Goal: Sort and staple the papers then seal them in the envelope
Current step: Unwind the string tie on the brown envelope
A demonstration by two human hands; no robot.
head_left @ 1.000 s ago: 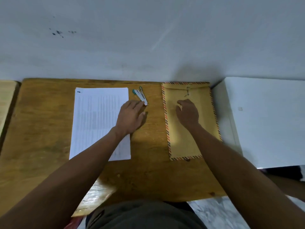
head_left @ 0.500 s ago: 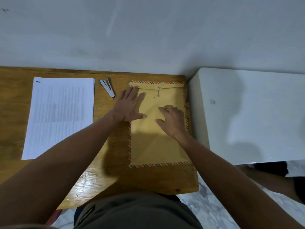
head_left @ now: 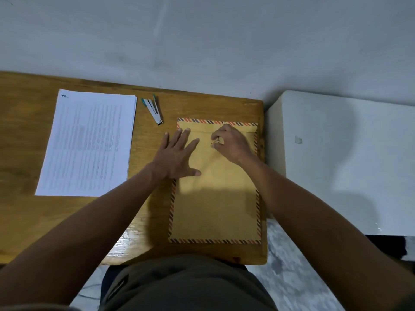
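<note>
The thin, floppy envelope [head_left: 215, 198] lies flat on the tabletop [head_left: 27, 142], left hand [head_left: 177, 153] pressing it open-palmed while the right hand [head_left: 231, 142] pinches its delicate closure string [head_left: 215, 142], the sensible grip point.

- A plain desk corner for paperwork is suggested, in a home or a small office; which of the two cannot be told
- A wooden table [head_left: 67, 221] is set against a bare grey-white wall [head_left: 202, 41]
- Office items are laid out on it: a stack of printed papers [head_left: 87, 144], a small stapler [head_left: 153, 110] and a brown envelope [head_left: 215, 209] with a striped border
- A white unit [head_left: 348, 153] is seen just beside the table, and a marbled floor [head_left: 292, 277] below
</note>
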